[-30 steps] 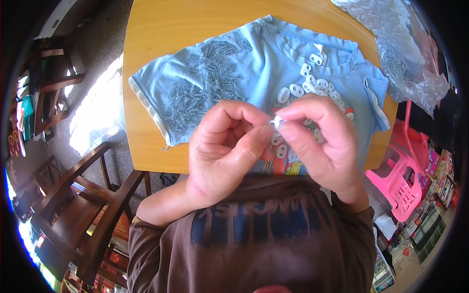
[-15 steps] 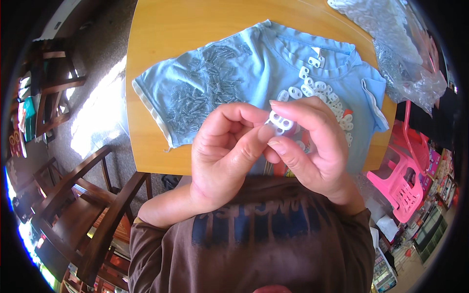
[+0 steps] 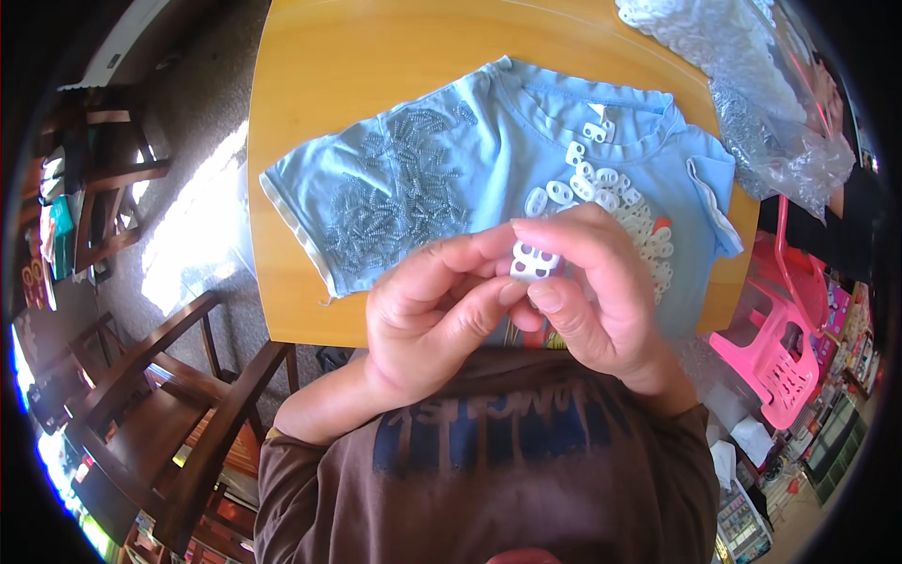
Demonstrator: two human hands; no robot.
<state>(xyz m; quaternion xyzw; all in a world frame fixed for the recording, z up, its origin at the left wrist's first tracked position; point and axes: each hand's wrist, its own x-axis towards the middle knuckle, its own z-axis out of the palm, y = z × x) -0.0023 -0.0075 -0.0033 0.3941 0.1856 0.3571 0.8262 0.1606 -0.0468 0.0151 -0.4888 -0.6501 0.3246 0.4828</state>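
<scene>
Over the near edge of a light-blue T-shirt (image 3: 493, 150), my two hands meet in front of my chest. Pinched between their fingertips is a small white plastic two-hole piece (image 3: 536, 263); it looks like two pieces set together, four dark holes showing. My left hand (image 3: 423, 305) grips its left side with thumb and forefinger. The thumb and forefinger of my right hand (image 3: 611, 296) close on its right side. Behind my right hand lies a heap of similar white two-hole pieces (image 3: 611, 193). Small metal coil springs (image 3: 395, 202) are spread on the shirt's left part.
The shirt lies on a yellow wooden table (image 3: 376, 56). At the far right stands a clear plastic bag (image 3: 785, 164) with white pieces; another person's hand (image 3: 827, 99) is beside it. A pink plastic chair (image 3: 775, 357) is at right, dark wooden chairs (image 3: 160, 404) at left.
Both hands have come slightly lower in view, and the white piece has turned so its holes face me more squarely. The grip of both hands stays on it.
</scene>
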